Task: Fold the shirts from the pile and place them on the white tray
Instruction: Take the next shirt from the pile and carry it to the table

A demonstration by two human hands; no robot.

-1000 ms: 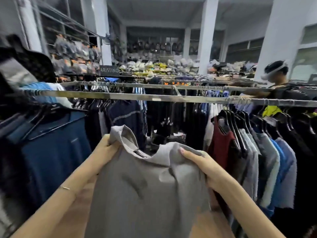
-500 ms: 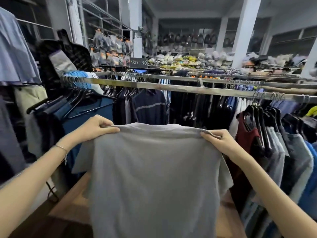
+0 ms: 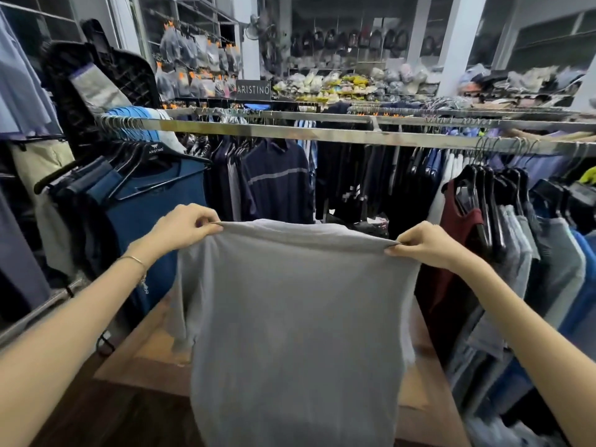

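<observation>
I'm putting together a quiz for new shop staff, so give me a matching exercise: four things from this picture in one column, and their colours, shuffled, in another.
Things:
1 held shirt, pinched by left hand and right hand
2 sleeveless top on the right rack
3 front shirt on the left rack
4 Aristino sign

Colours:
A blue
B black
C grey
D maroon

Pairs: 1-C, 2-D, 3-A, 4-B

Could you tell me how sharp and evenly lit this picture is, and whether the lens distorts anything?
Head view: the left hand, right hand and grey shirt they pinch are fairly sharp; head view: the right background is smeared; head view: the wide lens tilts the white pillar and stretches the forearms; head view: light is dim, flat.
</observation>
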